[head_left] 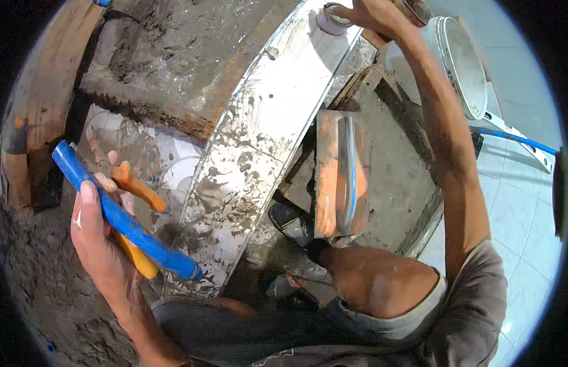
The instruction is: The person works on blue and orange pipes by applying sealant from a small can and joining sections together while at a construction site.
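Note:
My left hand (99,223) is wrapped round a blue pipe (128,223), which slants down toward a long white board (247,128). Just below the pipe, next to my palm, shows a yellow handle (137,254); whether my hand holds it too is unclear. An orange-handled tool (140,188) is close behind my fingers. At the far end of the mud-spattered board, my right hand (373,15) has its fingers at the rim of a small round pot (333,21), gripping it. The upper frame edge cuts part of that hand off.
A flat rectangular plastering trowel (342,174) with a long handle lies right of the board, on grey mortar. Farther right are a white bucket (474,67), a blue hose (516,137) and pale floor tiles (510,214). Wooden beams (45,116) and wet mortar (180,49) lie left.

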Demonstrator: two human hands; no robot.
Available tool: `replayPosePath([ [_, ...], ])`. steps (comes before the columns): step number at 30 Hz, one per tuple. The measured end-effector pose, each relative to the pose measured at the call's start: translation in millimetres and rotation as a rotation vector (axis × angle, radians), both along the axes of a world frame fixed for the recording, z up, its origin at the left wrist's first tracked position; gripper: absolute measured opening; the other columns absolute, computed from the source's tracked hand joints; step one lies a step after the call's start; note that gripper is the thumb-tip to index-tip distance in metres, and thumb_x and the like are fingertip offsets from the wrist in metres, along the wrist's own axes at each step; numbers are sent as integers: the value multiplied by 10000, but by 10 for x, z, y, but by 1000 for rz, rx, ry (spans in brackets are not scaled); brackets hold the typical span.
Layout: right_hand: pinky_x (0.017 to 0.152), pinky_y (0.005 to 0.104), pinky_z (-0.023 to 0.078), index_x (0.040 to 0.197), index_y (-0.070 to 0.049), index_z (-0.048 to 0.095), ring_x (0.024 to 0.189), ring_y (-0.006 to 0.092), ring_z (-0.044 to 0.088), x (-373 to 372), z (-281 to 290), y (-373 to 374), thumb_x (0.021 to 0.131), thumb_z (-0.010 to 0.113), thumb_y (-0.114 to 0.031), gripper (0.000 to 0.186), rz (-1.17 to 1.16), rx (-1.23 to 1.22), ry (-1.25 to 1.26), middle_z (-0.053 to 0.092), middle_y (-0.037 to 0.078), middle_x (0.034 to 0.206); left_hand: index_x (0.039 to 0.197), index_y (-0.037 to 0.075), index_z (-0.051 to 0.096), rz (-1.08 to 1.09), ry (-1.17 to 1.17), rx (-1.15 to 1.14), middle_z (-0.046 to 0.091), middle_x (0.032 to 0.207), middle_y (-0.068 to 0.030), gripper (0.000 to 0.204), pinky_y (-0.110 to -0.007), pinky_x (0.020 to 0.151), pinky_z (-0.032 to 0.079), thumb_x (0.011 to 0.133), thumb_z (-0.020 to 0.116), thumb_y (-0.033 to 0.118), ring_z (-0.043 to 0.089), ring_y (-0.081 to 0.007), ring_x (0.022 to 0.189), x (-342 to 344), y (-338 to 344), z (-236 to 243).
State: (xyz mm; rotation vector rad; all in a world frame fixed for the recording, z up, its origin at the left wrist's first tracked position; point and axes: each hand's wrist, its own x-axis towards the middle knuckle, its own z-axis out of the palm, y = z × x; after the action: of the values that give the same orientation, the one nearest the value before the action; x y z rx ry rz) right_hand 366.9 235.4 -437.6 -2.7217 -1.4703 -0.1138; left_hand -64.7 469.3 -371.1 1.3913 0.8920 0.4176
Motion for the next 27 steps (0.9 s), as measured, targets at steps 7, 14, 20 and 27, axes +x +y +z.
replayPosePath([
  [7,928,422,492,1274,2,548,1072,331,613,325,-176,-257,783,712,-467,699,-61,-157,37,642,179,1169,1012,80,611,-24,13,-169,664,986,-44,287,-188,577,411,972,554,359,523,-51,659,-34,59,-80],
  [14,885,455,500,1194,58,570,1036,377,620,-481,-56,237,753,720,-377,638,-87,-355,129,633,261,1109,1052,55,614,-169,-208,-406,652,964,-13,267,-218,614,470,991,535,303,620,-101,778,-186,303,-121],
  [20,888,449,504,1193,79,568,1005,409,612,-1561,-274,329,769,764,-416,681,5,-228,225,617,271,1106,1045,-2,541,-99,-259,-518,568,961,-73,271,-256,517,435,1010,468,256,515,-157,687,-277,434,-109],
  [27,786,353,513,1129,25,618,885,230,631,-2280,34,263,909,618,-411,488,170,382,662,665,148,973,999,81,447,-411,-388,-896,389,764,-24,256,-224,472,294,1037,396,329,355,-100,618,-154,241,-215],
])
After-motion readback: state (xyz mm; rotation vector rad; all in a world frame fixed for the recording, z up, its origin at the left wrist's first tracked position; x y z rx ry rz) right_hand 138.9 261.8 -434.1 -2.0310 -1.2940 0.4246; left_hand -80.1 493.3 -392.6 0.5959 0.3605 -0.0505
